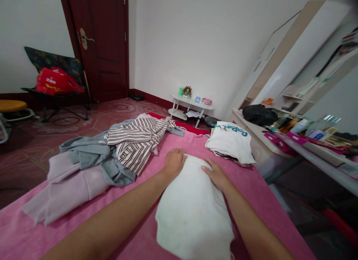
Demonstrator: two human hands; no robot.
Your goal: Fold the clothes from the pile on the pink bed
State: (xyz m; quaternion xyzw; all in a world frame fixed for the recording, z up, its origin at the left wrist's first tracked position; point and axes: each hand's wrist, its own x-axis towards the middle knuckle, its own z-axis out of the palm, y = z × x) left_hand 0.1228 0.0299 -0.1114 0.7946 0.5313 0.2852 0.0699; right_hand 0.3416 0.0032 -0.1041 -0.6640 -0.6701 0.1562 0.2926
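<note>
A white garment (194, 208) lies folded lengthwise into a long panel on the pink bed cover, running from the near edge away from me. At its far end, my left hand (175, 162) holds the left corner, thumb against the cloth. My right hand (216, 173) grips the opposite corner, with its thumb and forefinger over the fabric. Some fingertips of both hands are hidden. Beyond my right hand sits a stack of folded clothes (231, 140), a white printed shirt on top. To the left lie a striped shirt (137, 139), a grey garment (92, 150) and a pale pink garment (75, 185).
The pink bed cover (151, 200) spreads beneath the clothes. On the right stands a cluttered dressing table (251, 131) with a black bag (260, 114). A small white table (192, 101) is by the far wall. A folding chair (53, 59) holds a red bag (57, 81).
</note>
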